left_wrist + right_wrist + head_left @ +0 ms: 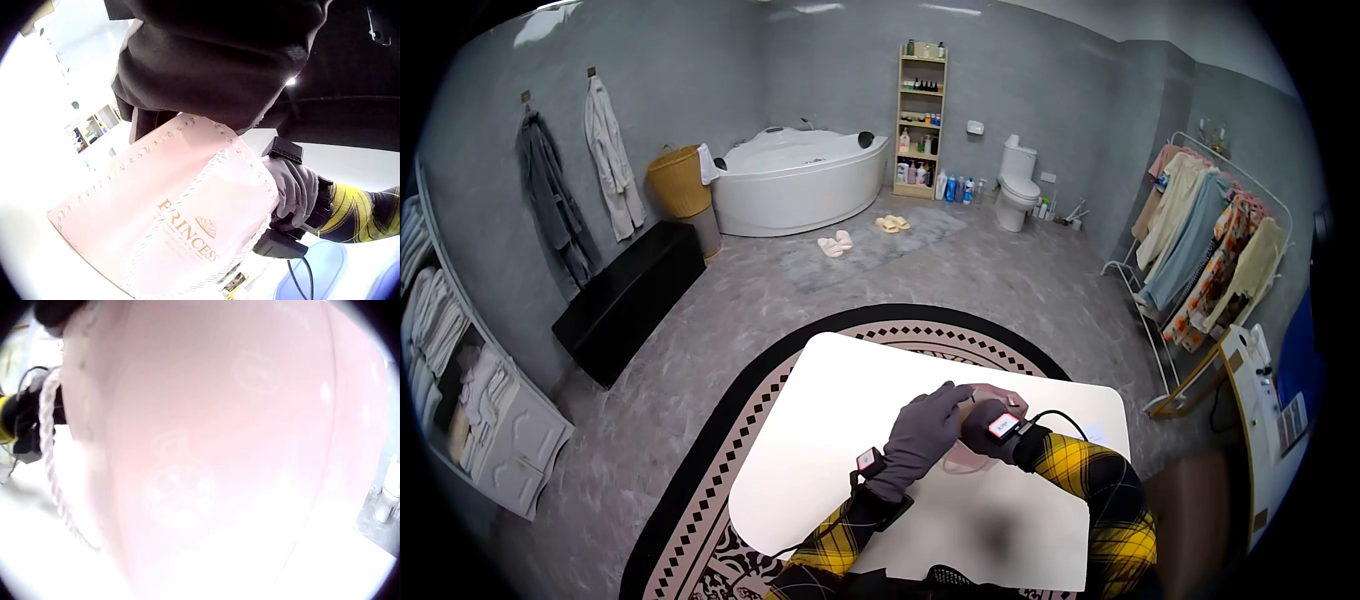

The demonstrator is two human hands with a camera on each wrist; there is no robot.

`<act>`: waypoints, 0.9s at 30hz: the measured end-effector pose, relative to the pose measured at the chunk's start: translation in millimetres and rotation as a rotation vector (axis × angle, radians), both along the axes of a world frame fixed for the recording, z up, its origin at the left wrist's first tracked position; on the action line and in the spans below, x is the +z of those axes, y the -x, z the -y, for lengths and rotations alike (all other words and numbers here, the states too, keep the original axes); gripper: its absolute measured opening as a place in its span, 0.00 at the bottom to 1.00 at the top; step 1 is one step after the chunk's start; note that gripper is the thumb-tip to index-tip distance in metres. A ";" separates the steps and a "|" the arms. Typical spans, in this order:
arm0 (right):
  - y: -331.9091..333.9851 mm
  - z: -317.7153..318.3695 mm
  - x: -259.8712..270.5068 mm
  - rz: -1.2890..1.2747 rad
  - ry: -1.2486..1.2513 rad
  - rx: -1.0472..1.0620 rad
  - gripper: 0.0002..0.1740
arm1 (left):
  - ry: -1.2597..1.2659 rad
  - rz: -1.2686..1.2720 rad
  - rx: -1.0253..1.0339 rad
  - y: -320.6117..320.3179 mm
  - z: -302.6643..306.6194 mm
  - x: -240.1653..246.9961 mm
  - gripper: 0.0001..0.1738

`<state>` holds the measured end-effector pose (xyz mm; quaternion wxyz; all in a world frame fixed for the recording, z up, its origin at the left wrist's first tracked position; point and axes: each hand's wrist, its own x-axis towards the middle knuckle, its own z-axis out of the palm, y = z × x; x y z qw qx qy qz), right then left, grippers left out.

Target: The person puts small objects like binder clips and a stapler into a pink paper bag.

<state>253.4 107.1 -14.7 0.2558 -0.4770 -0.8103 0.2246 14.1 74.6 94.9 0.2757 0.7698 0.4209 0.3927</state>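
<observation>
A pale pink bag [169, 206] is held between both gloved hands, close over the white table. It carries gold "PRINCESS" lettering, a stitched border and a white twisted rope handle [181, 200]. My left hand [925, 435], in a grey glove, grips the bag along its stitched edge; its fingertips are partly hidden in the left wrist view. On the opposite side, my right hand [992, 432] holds the bag, its fingers curled at the edge. The bag's pink side [219, 425] fills most of the right wrist view, with faint pale round marks on it.
Beneath the hands is a white table [830, 420] with rounded corners, standing on a patterned round rug [730, 450]. A clothes rack [1200, 230] and a wooden-edged white stand [1250, 430] are to the right. A black bench [630, 300] and bathtub [800, 185] lie farther off.
</observation>
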 end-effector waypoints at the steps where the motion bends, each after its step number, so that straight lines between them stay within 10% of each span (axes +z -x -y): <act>1: 11.3 7.5 30.2 0.005 0.001 0.010 0.35 | 0.000 0.013 -0.016 0.7 -0.6 -1.3 0.22; 3: 25.9 27.7 91.6 0.367 0.021 0.018 0.35 | -0.001 0.036 -0.034 0.3 -2.1 -3.2 0.22; 4: 27.8 31.6 91.8 -0.184 0.120 0.001 0.37 | -0.012 0.019 -0.018 -1.0 -2.5 -4.4 0.22; 9: 26.6 38.0 115.3 0.001 0.144 0.004 0.43 | -0.025 0.014 -0.017 -0.1 -2.1 -7.5 0.21; 11: 23.7 35.2 117.8 -0.527 0.482 0.029 0.43 | -0.095 0.080 -0.006 -2.0 -4.3 -14.8 0.21; 12: 25.5 27.8 119.5 0.257 0.224 -0.009 0.44 | -0.091 0.089 0.001 -3.0 -4.3 -18.7 0.21; 16: 16.5 12.1 98.0 0.941 -0.023 0.264 0.41 | -0.079 0.066 -0.001 -2.1 -3.0 -12.7 0.19; 18: 13.3 28.1 94.5 -0.589 0.504 0.001 0.32 | -0.085 0.065 -0.006 -2.3 -2.4 -11.3 0.19; 27: 27.8 34.2 104.7 -0.759 0.551 0.046 0.24 | -0.111 0.033 0.030 -3.0 -0.7 -8.3 0.20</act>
